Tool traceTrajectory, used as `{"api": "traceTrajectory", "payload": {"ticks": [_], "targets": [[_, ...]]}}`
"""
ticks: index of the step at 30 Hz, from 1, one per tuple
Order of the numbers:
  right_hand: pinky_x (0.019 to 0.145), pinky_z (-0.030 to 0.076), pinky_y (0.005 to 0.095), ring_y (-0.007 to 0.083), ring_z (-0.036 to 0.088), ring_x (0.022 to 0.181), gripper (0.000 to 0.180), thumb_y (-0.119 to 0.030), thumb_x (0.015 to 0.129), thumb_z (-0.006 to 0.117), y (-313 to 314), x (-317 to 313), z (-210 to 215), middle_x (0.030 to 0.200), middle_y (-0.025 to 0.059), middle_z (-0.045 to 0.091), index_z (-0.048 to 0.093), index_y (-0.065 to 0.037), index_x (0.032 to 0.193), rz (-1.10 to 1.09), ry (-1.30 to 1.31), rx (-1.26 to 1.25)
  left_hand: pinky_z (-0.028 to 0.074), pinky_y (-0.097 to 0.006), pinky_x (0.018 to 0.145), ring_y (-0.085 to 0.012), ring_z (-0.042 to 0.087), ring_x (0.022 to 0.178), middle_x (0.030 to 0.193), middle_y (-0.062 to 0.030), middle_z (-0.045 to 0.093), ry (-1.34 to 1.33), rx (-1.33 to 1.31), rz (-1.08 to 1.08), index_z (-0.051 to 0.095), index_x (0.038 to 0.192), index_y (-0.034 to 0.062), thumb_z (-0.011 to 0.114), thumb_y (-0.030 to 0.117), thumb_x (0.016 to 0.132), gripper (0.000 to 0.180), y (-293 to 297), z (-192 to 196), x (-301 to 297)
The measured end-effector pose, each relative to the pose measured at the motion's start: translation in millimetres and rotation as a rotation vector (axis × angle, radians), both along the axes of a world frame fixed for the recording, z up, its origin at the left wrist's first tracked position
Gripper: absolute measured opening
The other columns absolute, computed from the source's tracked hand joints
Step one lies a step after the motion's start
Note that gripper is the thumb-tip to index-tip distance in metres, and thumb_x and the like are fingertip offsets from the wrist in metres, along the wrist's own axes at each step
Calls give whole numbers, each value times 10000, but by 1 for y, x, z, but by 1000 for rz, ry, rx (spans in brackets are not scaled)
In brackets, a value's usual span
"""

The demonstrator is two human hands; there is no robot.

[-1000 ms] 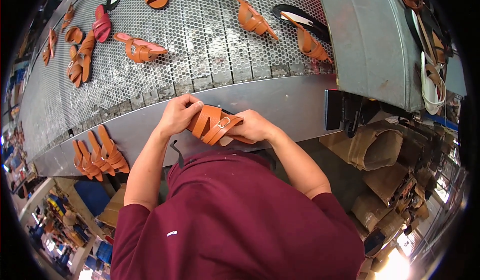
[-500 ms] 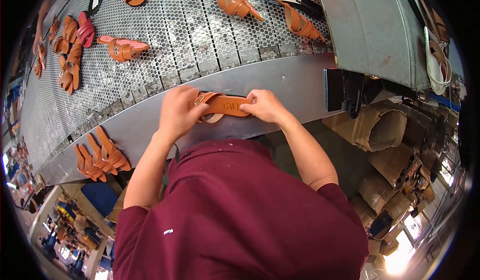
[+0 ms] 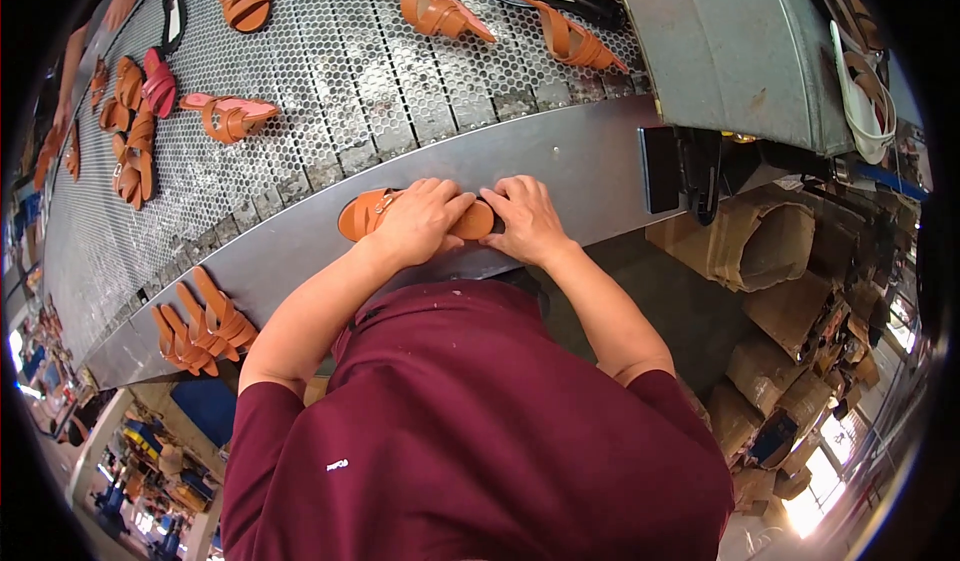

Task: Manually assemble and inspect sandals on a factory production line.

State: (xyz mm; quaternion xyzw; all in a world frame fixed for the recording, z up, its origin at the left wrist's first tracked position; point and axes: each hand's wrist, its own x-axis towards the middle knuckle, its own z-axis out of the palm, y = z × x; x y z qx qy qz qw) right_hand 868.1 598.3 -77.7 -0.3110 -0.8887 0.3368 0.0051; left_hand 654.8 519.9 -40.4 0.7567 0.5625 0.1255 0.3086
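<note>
The brown sandal (image 3: 359,217) is on the smooth metal ledge (image 3: 580,171), between the perforated surface (image 3: 330,71) and the maroon shirt (image 3: 480,391). The left hand (image 3: 425,221) grips it across the middle with bent fingers, while the right hand (image 3: 528,223) has fingers and thumb partly apart, holding the heel end; four similar sandals (image 3: 226,323) form a row at left

Open stretches along the metal ledge (image 3: 600,166)
Rightward, a black panel (image 3: 658,171) stands in the way; leftward, a row of tan sandals (image 3: 212,331).
</note>
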Motion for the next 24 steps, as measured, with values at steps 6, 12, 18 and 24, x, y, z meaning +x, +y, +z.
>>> {"api": "traceTrajectory", "payload": {"ticks": [6, 12, 18, 24], "targets": [[930, 495, 355, 226, 625, 1009, 746, -122, 668, 828, 10, -2, 27, 1125, 102, 643, 517, -74, 1344, -208, 163, -613, 435, -406, 935, -302, 546, 1031, 1108, -98, 582, -78, 27, 30, 568, 1248, 52, 816, 201, 642, 671, 10, 20, -10], [885, 526, 295, 128, 637, 977, 750, -13, 732, 750, 13, -3, 42, 1083, 104, 680, 416, -17, 1404, -261, 272, -892, 448, -407, 922, -308, 546, 1048, 1135, -103, 586, -126, 20, 53, 571, 1252, 54, 829, 200, 631, 688, 15, 26, -9], [881, 525, 299, 139, 639, 988, 742, -9, 736, 739, 20, 0, 47, 1102, 115, 677, 416, -8, 1404, -226, 255, -860, 450, -407, 928, -315, 543, 1063, 1157, -104, 578, -187, 22, 68, 564, 1261, 57, 830, 205, 639, 693, 18, 23, -6], [851, 534, 307, 169, 669, 950, 714, -81, 744, 752, 23, 0, 54, 1079, 144, 688, 441, 5, 1381, -207, 173, -748, 455, -411, 928, -316, 544, 1065, 1162, -105, 577, -187, 26, 70, 560, 1269, 51, 823, 196, 650, 688, 20, 18, -1]]}}
